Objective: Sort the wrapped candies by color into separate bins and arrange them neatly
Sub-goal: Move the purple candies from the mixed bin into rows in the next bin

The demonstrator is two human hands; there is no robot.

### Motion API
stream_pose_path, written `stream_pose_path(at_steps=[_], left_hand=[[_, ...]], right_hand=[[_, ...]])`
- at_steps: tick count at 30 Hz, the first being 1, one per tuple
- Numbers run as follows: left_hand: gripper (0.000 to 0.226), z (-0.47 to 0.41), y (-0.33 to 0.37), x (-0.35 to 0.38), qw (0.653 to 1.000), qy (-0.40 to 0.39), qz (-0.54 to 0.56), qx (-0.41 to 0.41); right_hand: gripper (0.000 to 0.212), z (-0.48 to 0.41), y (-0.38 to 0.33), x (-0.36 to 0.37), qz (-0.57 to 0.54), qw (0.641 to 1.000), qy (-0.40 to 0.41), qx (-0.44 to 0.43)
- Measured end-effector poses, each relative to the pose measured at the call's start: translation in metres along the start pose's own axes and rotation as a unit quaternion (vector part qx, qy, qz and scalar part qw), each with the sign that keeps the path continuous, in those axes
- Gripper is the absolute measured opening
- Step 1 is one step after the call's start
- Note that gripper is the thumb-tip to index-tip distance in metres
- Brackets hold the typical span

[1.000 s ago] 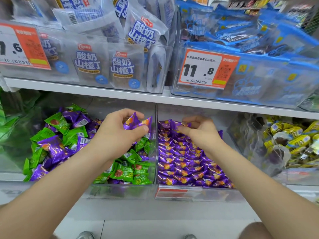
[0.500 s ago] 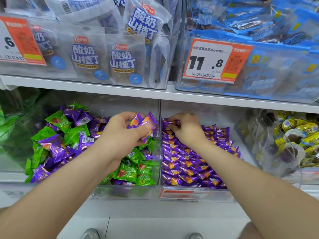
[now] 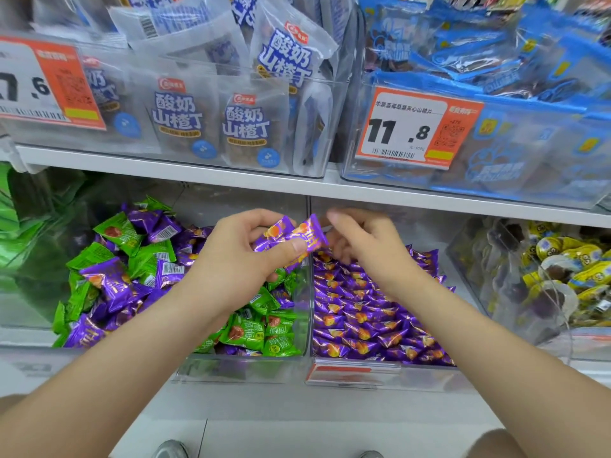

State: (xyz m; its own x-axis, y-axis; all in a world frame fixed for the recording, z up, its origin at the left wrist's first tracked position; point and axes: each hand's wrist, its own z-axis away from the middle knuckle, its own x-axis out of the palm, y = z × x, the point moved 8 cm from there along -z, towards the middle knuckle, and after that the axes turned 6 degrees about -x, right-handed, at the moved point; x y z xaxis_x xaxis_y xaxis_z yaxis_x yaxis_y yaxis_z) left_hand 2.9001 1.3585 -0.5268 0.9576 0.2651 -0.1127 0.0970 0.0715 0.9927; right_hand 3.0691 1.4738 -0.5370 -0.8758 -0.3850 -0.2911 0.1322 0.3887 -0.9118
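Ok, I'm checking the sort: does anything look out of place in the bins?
Yes: purple candies lie mixed among green candies in the left bin, so that bin is unsorted; the right bin holds only purple.

A shop: orange price tags (image 3: 418,130) front clear bins (image 3: 244,368) of packaged snacks (image 3: 246,127) on a white shelf (image 3: 198,175).

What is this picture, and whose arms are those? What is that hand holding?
A person wears a camera on the head, so you see their own two bare arms from above. They stand at a white shop shelf. The left hand grips a few purple foil-wrapped candies. The right hand is just beside them, too blurred to tell if it holds anything. Below, the left clear plastic bin has green wrapped candies mixed with purple ones; the right clear plastic bin shows only purple candies.
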Motion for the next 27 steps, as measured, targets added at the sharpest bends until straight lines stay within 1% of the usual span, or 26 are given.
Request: stream_pose_path(at_steps=[1, 2, 3, 4, 5, 6, 8, 9, 10, 11, 12, 13, 14, 16, 19, 23, 27], left_hand=[[0.021, 0.001, 0.004, 0.002, 1.0, -0.006, -0.016, 0.016], [0.022, 0.001, 0.008, 0.005, 0.999, -0.012, -0.032, 0.032], [0.022, 0.002, 0.012, 0.008, 0.998, -0.016, -0.049, 0.046], [0.022, 0.002, 0.014, 0.011, 0.996, -0.019, -0.065, 0.058], [0.02, 0.002, 0.015, 0.013, 0.994, -0.018, -0.08, 0.066], [0.017, 0.001, 0.014, 0.013, 0.993, -0.012, -0.094, 0.069], [0.013, -0.003, 0.009, 0.008, 0.99, 0.015, -0.124, 0.061], [0.015, -0.005, 0.005, 0.006, 0.99, 0.025, -0.135, 0.046], [0.018, -0.006, 0.001, 0.004, 0.989, 0.032, -0.141, 0.03], [0.02, -0.006, -0.001, 0.003, 0.989, 0.037, -0.145, 0.018], [0.021, -0.006, -0.003, 0.002, 0.988, 0.04, -0.15, 0.012], [0.022, -0.006, -0.004, 0.001, 0.988, 0.043, -0.151, 0.01], [0.022, -0.006, -0.004, 0.001, 0.988, 0.047, -0.148, 0.011], [0.023, -0.007, -0.005, 0.0, 0.989, 0.055, -0.138, 0.011], [0.025, -0.009, -0.008, 0.0, 0.99, 0.057, -0.125, 0.011], [0.025, -0.011, -0.012, 0.001, 0.992, 0.048, -0.114, 0.014], [0.024, -0.012, -0.013, 0.001, 0.993, 0.04, -0.106, 0.024]], right_hand=[[0.022, 0.009, -0.008, 0.008, -0.075, 0.996, -0.049, 0.013], [0.024, 0.017, -0.016, 0.014, -0.113, 0.989, -0.095, 0.015], [0.03, 0.024, -0.021, 0.017, -0.129, 0.983, -0.131, 0.009], [0.034, 0.027, -0.022, 0.017, -0.135, 0.98, -0.145, 0.005], [0.035, 0.026, -0.021, 0.013, -0.145, 0.98, -0.136, 0.007], [0.034, 0.023, -0.017, 0.007, -0.164, 0.98, -0.111, 0.019], [0.03, 0.017, 0.002, -0.014, -0.181, 0.981, -0.03, 0.07], [0.026, 0.015, 0.014, -0.025, -0.143, 0.986, 0.01, 0.089], [0.022, 0.013, 0.025, -0.036, -0.063, 0.992, 0.04, 0.098], [0.02, 0.01, 0.035, -0.045, 0.045, 0.993, 0.053, 0.096], [0.019, 0.008, 0.042, -0.049, 0.145, 0.985, 0.051, 0.083], [0.019, 0.005, 0.048, -0.048, 0.22, 0.973, 0.035, 0.062], [0.019, 0.001, 0.052, -0.042, 0.267, 0.963, 0.012, 0.039], [0.018, -0.006, 0.053, -0.027, 0.317, 0.948, -0.019, -0.012], [0.02, -0.016, 0.049, -0.011, 0.372, 0.925, -0.022, -0.068], [0.029, -0.021, 0.054, -0.003, 0.427, 0.901, -0.033, -0.067], [0.033, -0.017, 0.056, -0.005, 0.428, 0.901, -0.008, -0.075]])
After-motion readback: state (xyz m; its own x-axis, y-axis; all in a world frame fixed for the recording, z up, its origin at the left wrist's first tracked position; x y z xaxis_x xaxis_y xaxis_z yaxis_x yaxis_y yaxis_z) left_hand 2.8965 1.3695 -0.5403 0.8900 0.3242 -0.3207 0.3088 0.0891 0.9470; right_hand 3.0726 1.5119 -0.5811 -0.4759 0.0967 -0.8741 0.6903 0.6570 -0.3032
